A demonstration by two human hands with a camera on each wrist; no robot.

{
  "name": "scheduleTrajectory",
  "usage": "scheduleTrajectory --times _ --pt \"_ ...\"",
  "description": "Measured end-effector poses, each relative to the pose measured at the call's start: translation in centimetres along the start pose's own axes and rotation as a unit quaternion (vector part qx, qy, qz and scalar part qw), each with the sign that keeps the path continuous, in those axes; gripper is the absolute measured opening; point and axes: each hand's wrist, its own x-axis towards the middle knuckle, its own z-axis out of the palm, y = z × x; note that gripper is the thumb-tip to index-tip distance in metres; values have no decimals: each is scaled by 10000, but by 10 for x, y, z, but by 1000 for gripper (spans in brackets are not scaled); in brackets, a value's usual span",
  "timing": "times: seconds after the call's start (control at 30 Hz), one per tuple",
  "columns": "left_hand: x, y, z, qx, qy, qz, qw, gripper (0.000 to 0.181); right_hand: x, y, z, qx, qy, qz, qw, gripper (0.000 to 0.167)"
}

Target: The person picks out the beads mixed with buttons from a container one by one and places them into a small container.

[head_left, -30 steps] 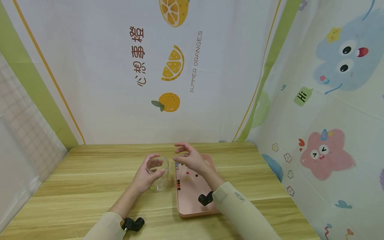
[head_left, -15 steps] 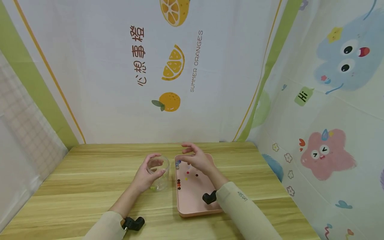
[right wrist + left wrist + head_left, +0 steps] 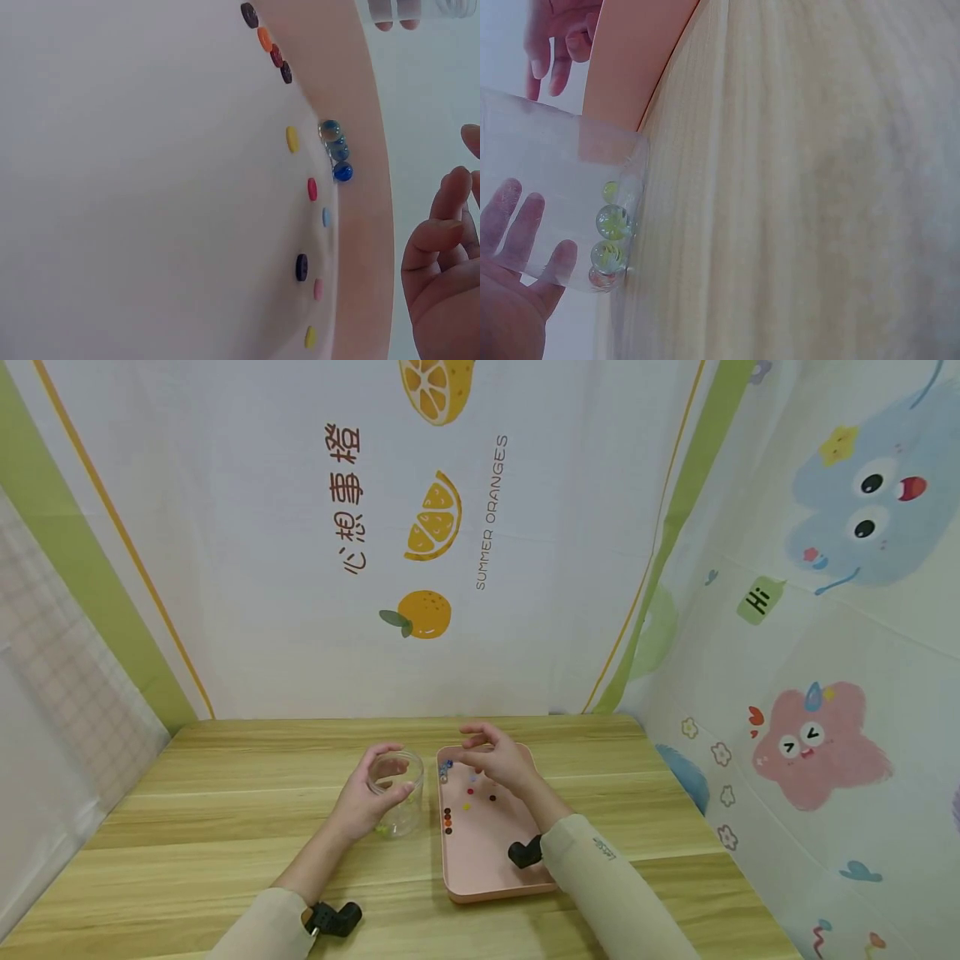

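Observation:
My left hand (image 3: pixel 362 802) grips a clear jar (image 3: pixel 402 818) standing on the table, thumb and fingers round its upper part. Several glass marbles (image 3: pixel 613 223) with yellow-green swirls lie at the jar's bottom, and a reddish one (image 3: pixel 601 277) is beside them. Over the far part of a pink tray (image 3: pixel 495 872) hovers my right hand (image 3: pixel 504 767), its fingers loosely bent and nothing visible between them. Blue and clear marbles (image 3: pixel 343 171) cluster along the tray's left wall. Flat round buttons, among them a yellow button (image 3: pixel 292 139) and a dark button (image 3: pixel 301 267), are scattered on the tray floor.
The tray's raised wall (image 3: pixel 364 225) stands just right of the jar. Dark, orange and red buttons (image 3: pixel 447 821) line its left side. A wooden table (image 3: pixel 202 827) carries everything, with a printed curtain (image 3: pixel 300 652) behind and another at the right.
My right hand has moved right, away from the jar's rim and over the tray, uncovering the blue marbles in the corner. My left hand and the jar have stayed in place.

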Motion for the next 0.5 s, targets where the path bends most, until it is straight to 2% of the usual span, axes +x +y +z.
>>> scheduleTrajectory --times 0.3,0.5 --pt "0 -1 0 36 12 66 10000 65 2 4 1 77 -113 18 9999 57" --pt "0 -3 0 56 7 108 9999 65 6 9 4 -138 -147 -98 9997 49"
